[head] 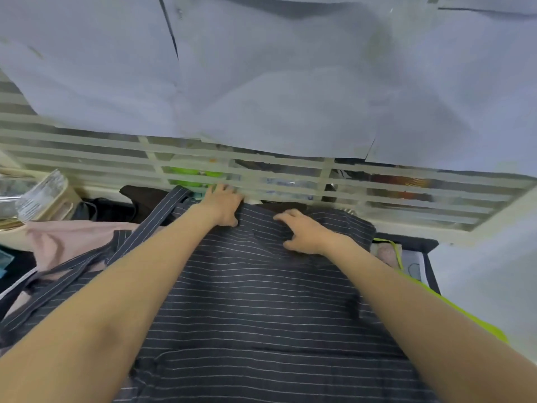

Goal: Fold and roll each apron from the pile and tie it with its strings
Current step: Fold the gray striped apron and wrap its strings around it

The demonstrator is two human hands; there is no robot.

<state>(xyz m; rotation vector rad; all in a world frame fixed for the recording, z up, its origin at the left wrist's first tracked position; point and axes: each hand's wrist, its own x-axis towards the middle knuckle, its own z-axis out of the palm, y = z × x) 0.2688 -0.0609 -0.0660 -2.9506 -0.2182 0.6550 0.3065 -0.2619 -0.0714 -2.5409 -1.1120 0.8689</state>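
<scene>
Two hands at the far edge of a striped apron

The dark striped apron [261,301] fills the lower centre of the frame. The left hand [223,206] pinches its top edge at upper centre; the right hand [302,232] rests on it just beside, fingers spread and bent. The apron strings [87,266] trail to the lower left over pink cloth [58,239].

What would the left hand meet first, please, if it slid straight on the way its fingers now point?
Probably the pale slatted grille at the far edge: the left hand lies at the top of the dark pinstriped apron, fingers reaching toward it. Depth is unclear, so a gap may remain.
</scene>
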